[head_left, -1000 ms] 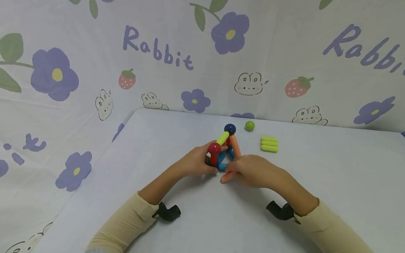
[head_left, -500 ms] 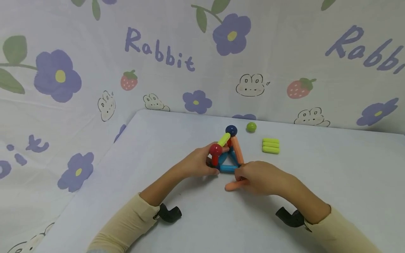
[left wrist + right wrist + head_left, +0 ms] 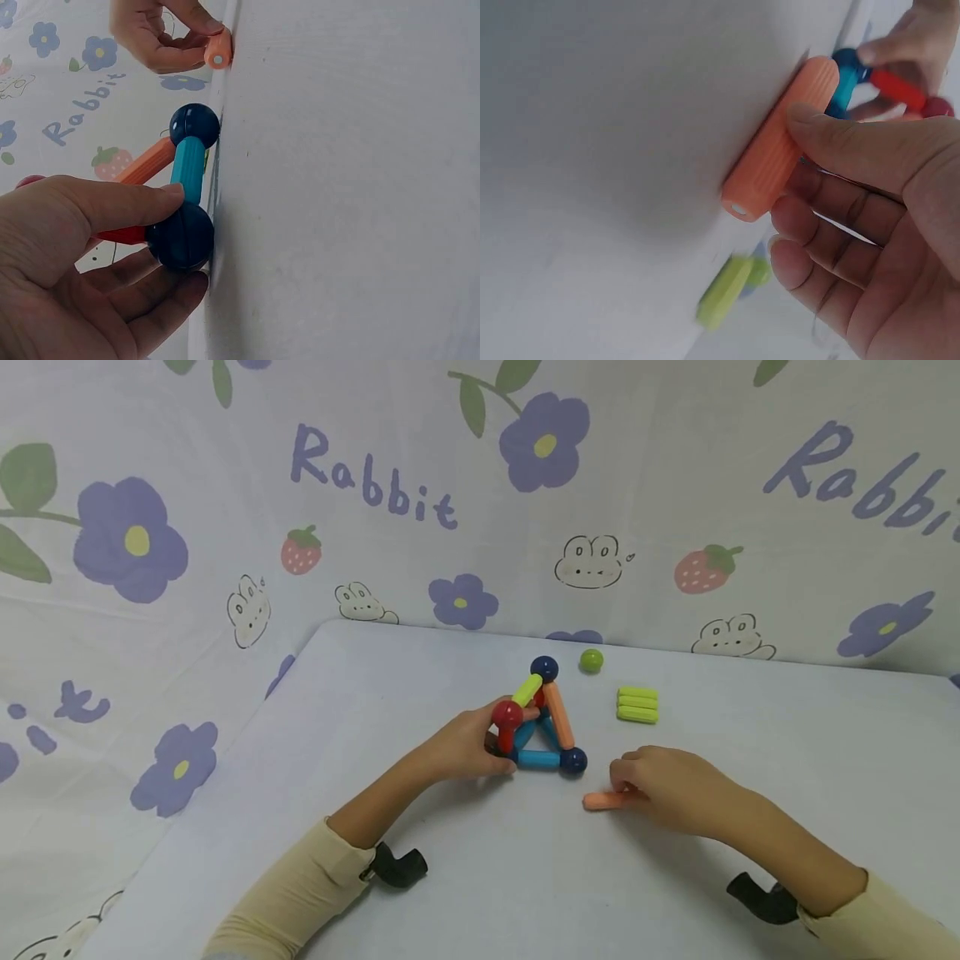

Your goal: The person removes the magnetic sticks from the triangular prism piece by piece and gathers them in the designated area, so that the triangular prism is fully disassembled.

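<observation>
A frame of magnetic rods and balls stands on the table, with a red ball (image 3: 507, 714) and a dark blue ball (image 3: 544, 669) at its top corners. Low at its near right corner is another dark blue ball (image 3: 574, 761), joined to a light blue rod (image 3: 538, 760). My left hand (image 3: 471, 745) grips the frame's left side, thumb and fingers around a lower dark blue ball (image 3: 181, 238). Right of the frame, my right hand (image 3: 678, 789) pinches a loose orange magnetic rod (image 3: 784, 142) low over the table, apart from the frame.
Behind the frame sits a green ball (image 3: 592, 661). Several yellow-green rods (image 3: 637, 705) lie side by side at the right rear. A printed cloth (image 3: 375, 560) hangs behind the white table (image 3: 810, 760). A black wrist mount (image 3: 400, 867) projects from the left sleeve.
My right hand has moved right and toward me with the orange rod, away from the frame, uncovering the near right dark blue ball. My left hand keeps its grip in place.
</observation>
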